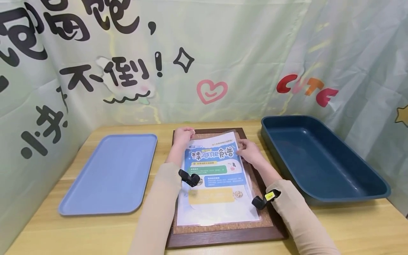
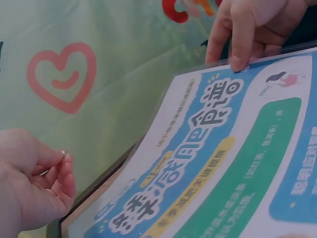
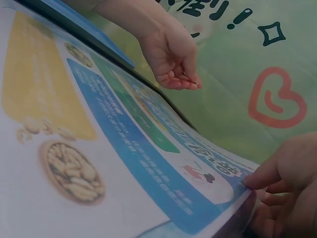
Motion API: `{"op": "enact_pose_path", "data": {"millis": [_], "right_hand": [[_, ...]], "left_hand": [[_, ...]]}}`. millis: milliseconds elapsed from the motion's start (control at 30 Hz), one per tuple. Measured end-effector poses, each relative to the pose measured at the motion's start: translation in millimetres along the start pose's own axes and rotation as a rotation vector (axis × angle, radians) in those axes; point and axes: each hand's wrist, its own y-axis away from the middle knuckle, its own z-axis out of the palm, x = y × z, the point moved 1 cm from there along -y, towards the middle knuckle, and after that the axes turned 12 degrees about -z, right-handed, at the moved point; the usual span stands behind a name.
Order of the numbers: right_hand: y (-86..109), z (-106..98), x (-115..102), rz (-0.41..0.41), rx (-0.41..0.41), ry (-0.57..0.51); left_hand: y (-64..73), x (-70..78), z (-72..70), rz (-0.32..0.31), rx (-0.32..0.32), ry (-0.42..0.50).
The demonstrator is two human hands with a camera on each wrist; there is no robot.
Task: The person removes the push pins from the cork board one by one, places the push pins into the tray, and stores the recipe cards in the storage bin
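A laminated sheet (image 1: 220, 209) printed with a food-themed poster lies over a cork board (image 1: 191, 229) with a dark wooden frame. My right hand (image 1: 250, 152) pinches the sheet's right edge near the top corner, thumb on the printed face, and that side is lifted off the cork. At the board's upper left, my left hand (image 1: 184, 136) holds a tiny white, shiny thing (image 2: 64, 154) between thumb and forefinger; its kind I cannot tell, as the fingers cover most of it. The left fingers (image 3: 183, 84) are apart from the sheet.
To the left on the wooden table (image 1: 105, 232) lies a shallow light-blue tray (image 1: 109, 177). A deep dark-blue bin (image 1: 318, 156) stands close on the right, beside my right forearm. Behind the table hangs a pale green printed curtain (image 1: 248, 88).
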Motion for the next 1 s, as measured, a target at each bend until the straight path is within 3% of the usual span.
{"op": "enact_pose_path", "data": {"millis": [300,667,1000], "right_hand": [[9.9,-9.9,-6.0,-0.038,-0.125,-0.147],[28.6,-39.2,-25.8,-0.102,-0.017,-0.243],[47.2,-83.9,-39.1,-0.178,0.005,-0.354]], "left_hand": [[-0.5,2.4,-24.2,0.019,0.015,0.051],[6.6,17.3,-60.6,0.041,0.066,-0.016],[17.3,24.6,-90.8,0.029,0.013,-0.005]]}}
